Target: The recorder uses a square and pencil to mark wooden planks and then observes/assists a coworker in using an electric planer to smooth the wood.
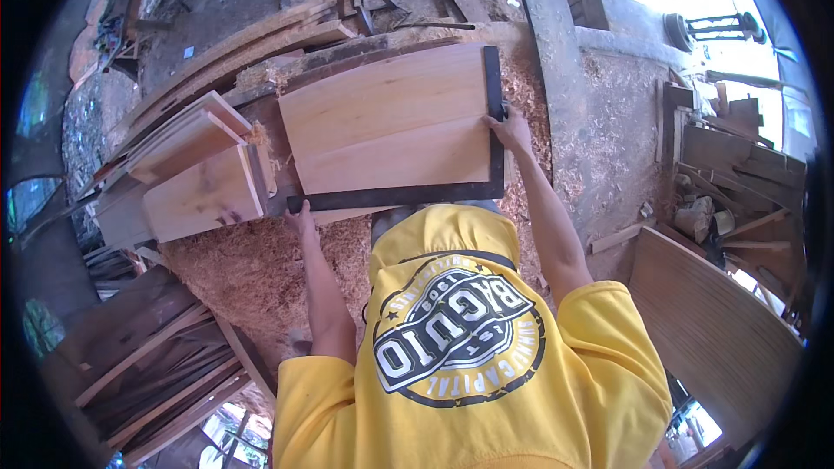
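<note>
A pale wooden panel point(382, 122) lies on the workbench in front of me. A large dark L-shaped square point(391, 199) lies along its near and right edges. My left hand point(302, 219) has its fingers closed on the square's left end at the near edge. My right hand point(512, 128) grips the square's upright arm at the panel's right edge. Left of the panel, several boards point(200, 191) are stacked, partly leaning on each other, among wood shavings.
Long planks point(226, 56) lie along the bench's far side, with dark metal tools point(365, 9) beyond. A long board point(534, 17) runs past the right. Scrap wood point(730, 165) and a large slanted panel point(704, 330) are at the right. Shavings point(234, 269) cover the near ground.
</note>
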`<state>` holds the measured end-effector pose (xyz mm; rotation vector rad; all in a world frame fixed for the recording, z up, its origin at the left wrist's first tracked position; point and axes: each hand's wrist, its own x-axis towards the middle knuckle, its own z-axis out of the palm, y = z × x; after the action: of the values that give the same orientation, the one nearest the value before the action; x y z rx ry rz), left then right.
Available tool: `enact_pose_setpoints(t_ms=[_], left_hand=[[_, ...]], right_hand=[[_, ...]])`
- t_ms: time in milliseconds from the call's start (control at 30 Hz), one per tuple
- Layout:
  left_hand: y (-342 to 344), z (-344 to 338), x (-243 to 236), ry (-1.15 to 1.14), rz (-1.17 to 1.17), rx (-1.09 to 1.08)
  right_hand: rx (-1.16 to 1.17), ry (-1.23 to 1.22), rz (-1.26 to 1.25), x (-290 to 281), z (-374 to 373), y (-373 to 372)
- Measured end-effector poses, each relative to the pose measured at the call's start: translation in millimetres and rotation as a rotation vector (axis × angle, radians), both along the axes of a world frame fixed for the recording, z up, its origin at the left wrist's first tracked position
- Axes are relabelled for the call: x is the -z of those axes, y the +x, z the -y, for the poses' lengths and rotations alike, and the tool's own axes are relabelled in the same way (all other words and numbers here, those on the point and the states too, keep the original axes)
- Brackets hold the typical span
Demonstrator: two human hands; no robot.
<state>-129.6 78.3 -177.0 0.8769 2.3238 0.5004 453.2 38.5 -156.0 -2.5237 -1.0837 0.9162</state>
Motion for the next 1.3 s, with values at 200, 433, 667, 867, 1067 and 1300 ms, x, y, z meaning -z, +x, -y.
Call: enact_pose_setpoints(t_ms=[200,433,667,867,1067,1300], left_hand=[[-23,4,-14,0.124,0.540,-0.415],[-5,11,-44,0.243,0.918,-0.647],[42,-8,-100,0.364,1.129,-0.292],[95,-42,-198,0.457,1.606,0.148],[269,-34,-340,0.536,1.652,0.546],[320,-59,-327,0.300,2.385,0.658]], right_hand=[[0.157,-0.103,-0.174,-3,5,8],[0.173,-0.105,-0.188,-20,14,0],[0.327,-0.002,-0.052,-14,35,15],[0.332,0.055,-0.069,-70,73,50],[0.268,-0.175,-0.281,-17,182,81],[0.267,-0.234,-0.361,-59,208,-1]])
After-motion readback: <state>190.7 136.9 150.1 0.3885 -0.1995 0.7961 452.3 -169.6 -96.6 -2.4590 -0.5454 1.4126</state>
